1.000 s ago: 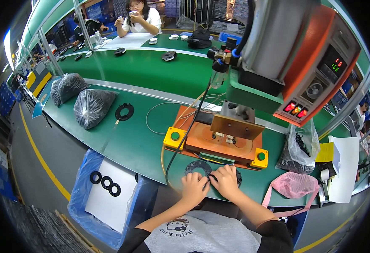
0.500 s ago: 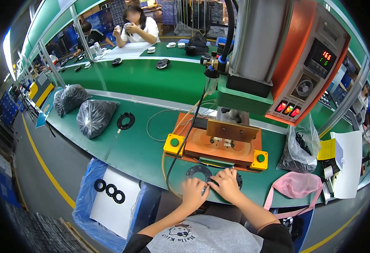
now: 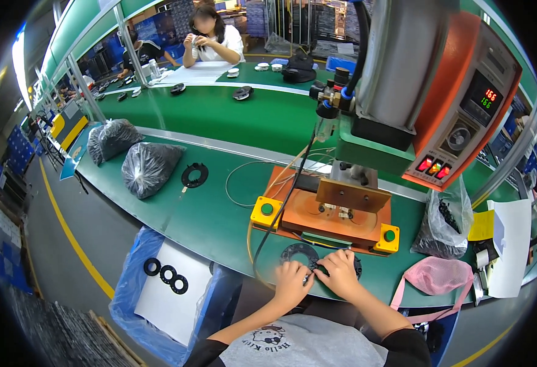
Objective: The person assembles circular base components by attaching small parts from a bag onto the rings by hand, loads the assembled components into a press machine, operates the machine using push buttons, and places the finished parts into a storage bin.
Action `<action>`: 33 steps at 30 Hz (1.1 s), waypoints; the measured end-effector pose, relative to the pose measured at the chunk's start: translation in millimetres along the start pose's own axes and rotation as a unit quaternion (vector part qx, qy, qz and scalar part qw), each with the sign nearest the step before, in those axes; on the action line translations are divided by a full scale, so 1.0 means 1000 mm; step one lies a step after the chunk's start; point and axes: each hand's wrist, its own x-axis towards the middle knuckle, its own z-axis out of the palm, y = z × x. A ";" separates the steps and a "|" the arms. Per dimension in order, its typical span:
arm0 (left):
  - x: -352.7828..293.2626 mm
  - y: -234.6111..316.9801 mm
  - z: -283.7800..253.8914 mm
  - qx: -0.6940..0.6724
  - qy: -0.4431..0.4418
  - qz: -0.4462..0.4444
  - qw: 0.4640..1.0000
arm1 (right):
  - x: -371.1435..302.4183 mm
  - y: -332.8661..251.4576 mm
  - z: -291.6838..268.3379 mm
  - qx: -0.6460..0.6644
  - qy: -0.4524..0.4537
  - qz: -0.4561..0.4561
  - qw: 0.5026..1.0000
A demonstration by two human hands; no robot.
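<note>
Two black plastic rings lie at the near edge of the green bench. One black ring (image 3: 300, 251) sits just beyond my left hand (image 3: 293, 283), and the other black ring (image 3: 358, 267) is mostly covered by my right hand (image 3: 340, 273). My left fingers are curled and pinched together; what they hold is hidden. Fingers of my right hand grip the covered ring, its fingertips close to the left ones. Right behind the hands stands an orange heat press (image 3: 335, 215) with a brass-coloured plate (image 3: 353, 194) above its base.
Two yellow button boxes (image 3: 267, 211) flank the press. Bags of black parts (image 3: 151, 169) and a loose black ring (image 3: 194, 175) lie left. At right are an open bag (image 3: 444, 226) and a pink mesh bag (image 3: 436, 276). A blue-lined bin (image 3: 173, 293) holds rings. A co-worker (image 3: 216, 40) sits opposite.
The whole view has shifted, so the bench appears a little farther right. Both hands stay close together over the rings, with only small finger movement. The co-worker's hands have drawn together.
</note>
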 end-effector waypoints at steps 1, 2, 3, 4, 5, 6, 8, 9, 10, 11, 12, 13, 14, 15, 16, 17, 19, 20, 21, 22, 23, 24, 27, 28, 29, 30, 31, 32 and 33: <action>-0.001 0.001 0.000 -0.005 -0.006 -0.006 1.000 | 0.000 -0.001 -0.001 0.000 0.002 -0.002 1.000; -0.001 0.001 -0.001 -0.005 -0.005 -0.007 1.000 | 0.001 -0.001 -0.001 0.000 0.000 -0.004 1.000; 0.000 0.002 -0.002 -0.006 -0.005 -0.004 1.000 | 0.002 -0.001 0.000 -0.001 0.000 -0.002 1.000; 0.000 0.002 -0.003 -0.007 -0.006 -0.001 1.000 | 0.002 -0.001 0.000 -0.001 0.000 0.000 1.000; 0.000 0.001 -0.003 -0.007 -0.006 -0.003 1.000 | 0.002 -0.002 0.000 -0.001 -0.002 0.000 1.000; 0.000 0.001 -0.003 -0.008 -0.008 -0.003 1.000 | 0.003 -0.003 0.000 -0.003 -0.007 0.006 1.000; 0.000 0.001 -0.004 -0.010 -0.011 -0.002 1.000 | 0.005 -0.004 -0.001 -0.005 -0.013 0.013 1.000; 0.000 0.001 -0.004 -0.011 -0.011 -0.001 1.000 | 0.005 -0.004 -0.003 -0.010 -0.017 0.010 1.000; 0.001 0.001 -0.004 -0.012 -0.010 0.001 1.000 | 0.006 -0.003 -0.004 -0.016 -0.019 0.007 1.000; 0.000 0.001 -0.004 -0.014 -0.012 0.002 1.000 | 0.006 -0.001 -0.003 -0.015 -0.024 0.009 1.000; 0.000 0.000 -0.003 -0.013 -0.013 0.004 1.000 | 0.007 0.000 -0.005 -0.016 -0.024 0.011 1.000; -0.001 0.000 -0.002 -0.012 -0.014 0.005 1.000 | 0.008 0.000 -0.006 -0.010 -0.041 0.016 0.999; 0.000 0.000 -0.003 -0.013 -0.016 0.006 1.000 | 0.008 0.001 -0.007 -0.004 -0.058 0.020 0.998; 0.001 0.000 -0.004 -0.015 -0.022 0.003 1.000 | 0.008 0.002 -0.006 -0.005 -0.058 0.023 0.998; 0.001 0.001 -0.006 -0.014 -0.024 0.001 1.000 | 0.009 0.002 -0.004 -0.010 -0.055 0.014 0.998; 0.001 0.001 -0.006 -0.014 -0.024 0.001 1.000 | 0.009 0.002 -0.003 -0.016 -0.052 0.004 0.998; 0.000 0.000 -0.005 -0.022 -0.012 0.000 1.000 | 0.011 0.000 -0.005 -0.015 -0.056 0.006 0.998; 0.000 0.000 -0.005 -0.022 -0.012 0.000 1.000 | 0.012 -0.001 -0.005 -0.014 -0.060 0.009 0.998; 0.000 -0.001 -0.004 -0.027 -0.010 -0.004 1.000 | 0.012 -0.001 -0.005 -0.014 -0.060 0.008 0.998; 0.000 -0.001 -0.003 -0.032 -0.009 -0.007 0.999 | 0.011 0.000 -0.005 -0.018 -0.061 0.005 0.998; 0.001 -0.001 -0.003 -0.032 -0.009 -0.007 0.999 | 0.011 0.000 -0.005 -0.022 -0.062 0.002 0.998; 0.001 0.000 -0.003 -0.027 -0.005 -0.001 1.000 | 0.010 0.000 -0.005 -0.022 -0.062 0.001 0.998; 0.000 0.001 -0.003 -0.019 0.002 0.004 1.000 | 0.010 -0.001 -0.006 -0.025 -0.058 -0.002 0.998; 0.000 0.002 -0.003 -0.015 0.003 0.003 1.000 | 0.010 -0.002 -0.007 -0.020 -0.054 0.004 0.998; -0.001 0.002 -0.003 -0.015 0.004 0.002 1.000 | 0.010 -0.003 -0.007 -0.015 -0.049 0.010 0.999; -0.001 0.003 -0.003 -0.002 0.001 0.005 1.000 | 0.010 -0.004 -0.007 -0.015 -0.050 0.010 0.999; -0.001 0.002 -0.003 0.011 -0.002 0.008 1.000 | 0.010 -0.005 -0.007 -0.013 -0.044 0.006 0.999; 0.000 0.002 -0.003 0.011 -0.002 0.008 1.000 | 0.010 -0.006 -0.006 -0.010 -0.039 0.003 0.999; 0.001 0.003 -0.005 0.004 -0.007 0.009 1.000 | 0.009 -0.006 -0.005 -0.010 -0.039 0.003 0.999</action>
